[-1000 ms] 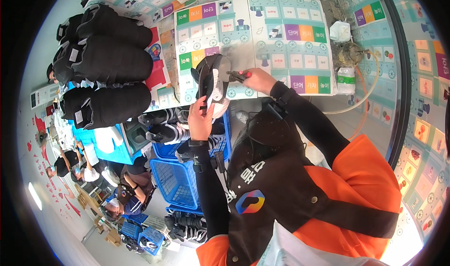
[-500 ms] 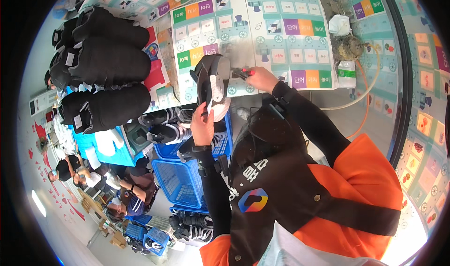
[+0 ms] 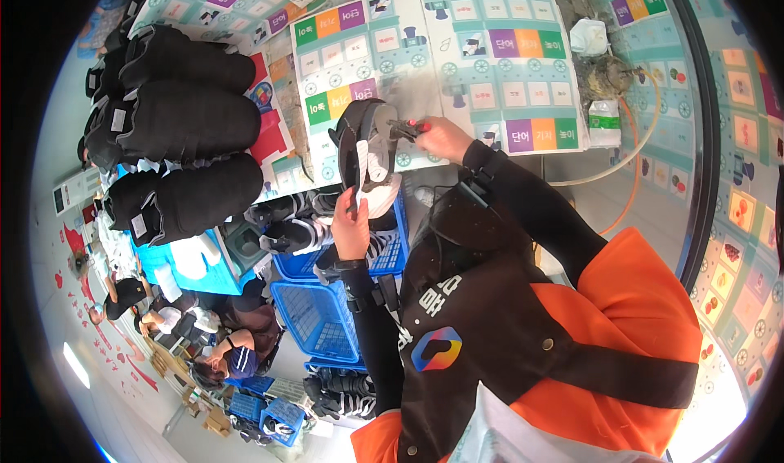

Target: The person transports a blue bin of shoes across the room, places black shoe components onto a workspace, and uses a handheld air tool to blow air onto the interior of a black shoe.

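At the table's near edge, a black and grey shoe [image 3: 353, 140] with a white sole is tilted upright. My left hand [image 3: 349, 233] is closed around its lower end, with the thumb and fingers on the rim. From the right, my right hand [image 3: 447, 139] grips a pair of pliers [image 3: 405, 129] with red handles. The metal jaws of the pliers meet the upper right end of the shoe; whether they pinch it is too small to tell.
Black padded shoes [image 3: 192, 124] are stacked at the left of the printed table cover [image 3: 482, 79]. Blue baskets [image 3: 314, 320] stand below the table edge, some with shoes. A hose [image 3: 645, 149] curves along the right side. Other people [image 3: 233, 353] work at the lower left.
My right hand has moved left, bringing the plier jaws from beside the shoe to its upper right end. My left hand still holds the shoe in nearly the same place.
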The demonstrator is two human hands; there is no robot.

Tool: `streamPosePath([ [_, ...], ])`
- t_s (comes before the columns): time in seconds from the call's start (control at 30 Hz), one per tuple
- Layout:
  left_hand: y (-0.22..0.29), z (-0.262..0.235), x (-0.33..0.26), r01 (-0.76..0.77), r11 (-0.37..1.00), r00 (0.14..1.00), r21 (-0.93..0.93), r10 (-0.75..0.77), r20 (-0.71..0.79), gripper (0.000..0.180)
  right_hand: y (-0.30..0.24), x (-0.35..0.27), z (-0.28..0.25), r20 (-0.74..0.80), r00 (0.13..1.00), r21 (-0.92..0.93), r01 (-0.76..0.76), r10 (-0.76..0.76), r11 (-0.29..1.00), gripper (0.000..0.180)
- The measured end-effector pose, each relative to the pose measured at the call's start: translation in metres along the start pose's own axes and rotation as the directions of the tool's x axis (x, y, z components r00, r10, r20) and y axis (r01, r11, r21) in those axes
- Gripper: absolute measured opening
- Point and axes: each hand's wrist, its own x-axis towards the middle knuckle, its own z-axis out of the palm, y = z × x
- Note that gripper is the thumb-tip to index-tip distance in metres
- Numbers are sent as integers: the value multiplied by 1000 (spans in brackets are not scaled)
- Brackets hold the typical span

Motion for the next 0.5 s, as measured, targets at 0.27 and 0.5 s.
streamPosePath([
  [0.27,-11,-2,-1,-48,997,999,-57,47,-23,36,-8,0,7,141,983,-158,137,-115,978,24],
  [0.5,-20,-4,-2,-27,998,999,-56,25,-22,37,-9,-10,18,250,959,-62,151,-131,987,22],
])
